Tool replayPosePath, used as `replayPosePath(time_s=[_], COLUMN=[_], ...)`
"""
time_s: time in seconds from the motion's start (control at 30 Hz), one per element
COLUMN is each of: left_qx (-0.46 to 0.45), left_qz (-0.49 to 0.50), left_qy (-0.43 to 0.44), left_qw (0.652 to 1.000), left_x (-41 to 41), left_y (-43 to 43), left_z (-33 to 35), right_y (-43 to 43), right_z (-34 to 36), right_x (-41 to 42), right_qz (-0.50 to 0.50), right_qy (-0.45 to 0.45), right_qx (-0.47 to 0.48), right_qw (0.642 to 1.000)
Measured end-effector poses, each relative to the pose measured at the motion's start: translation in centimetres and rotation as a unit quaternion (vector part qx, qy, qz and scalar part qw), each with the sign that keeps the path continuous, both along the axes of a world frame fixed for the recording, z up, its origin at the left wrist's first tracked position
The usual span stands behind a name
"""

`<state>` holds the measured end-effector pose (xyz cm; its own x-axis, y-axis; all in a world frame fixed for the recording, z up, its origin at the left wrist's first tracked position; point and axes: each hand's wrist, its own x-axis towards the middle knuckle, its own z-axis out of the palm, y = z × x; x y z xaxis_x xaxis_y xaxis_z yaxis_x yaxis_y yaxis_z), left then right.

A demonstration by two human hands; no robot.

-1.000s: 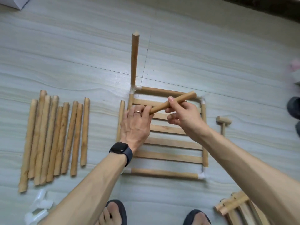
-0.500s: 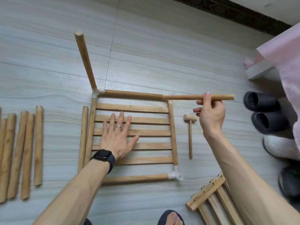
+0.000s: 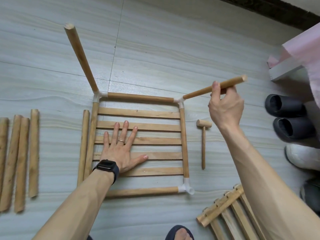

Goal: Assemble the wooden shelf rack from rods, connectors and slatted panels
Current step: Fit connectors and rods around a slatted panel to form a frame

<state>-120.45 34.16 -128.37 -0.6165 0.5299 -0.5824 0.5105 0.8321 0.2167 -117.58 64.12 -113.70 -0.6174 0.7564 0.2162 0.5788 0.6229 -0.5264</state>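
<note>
Two hands: L hand (image 3: 121,151) flat, fingers spread on panel (image 3: 155,127); R hand (image 3: 225,104) fingers grip rod (image 3: 195,93).

This looks like a home: pale wood-grain floor tiles (image 3: 173,40), dark slippers (image 3: 285,108) and a white shoe (image 3: 301,156) sit at the right, and a pink cloth (image 3: 308,49) hangs far right.

you had soft, even daylight, faint shadows, no glare; wide-angle bending at the edges, slight overall softness.
</note>
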Motion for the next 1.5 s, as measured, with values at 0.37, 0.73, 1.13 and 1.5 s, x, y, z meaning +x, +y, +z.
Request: replayPosePath(time_s=[0.37, 0.73, 1.13, 1.5], left_qx=[0.002, 0.020, 0.268, 0.102], left_qz=[0.009, 0.001, 0.255, 0.384], left_qy=[-0.016, 0.000, 0.162, 0.062], left_qw=[1.000, 1.000, 0.915, 0.916], left_x=[-0.1, -0.1, -1.9, -1.9], left_y=[0.1, 0.1, -4.7, -11.5], left_z=[0.4, 0.0, 5.3, 2.8], right_y=[1.6, -1.1, -19.7, -17.5], right_z=[0.4, -0.7, -11.2, -12.7], right_x=[-5.4, -4.5, 12.3, 6.6], right_qz=[0.054, 0.001, 0.389, 0.398], right_qy=[-0.075, -0.005, -0.416, -0.487], right_qx=[-0.013, -0.060, -0.058, 0.016], right_qw=[0.996, 0.998, 0.820, 0.777])
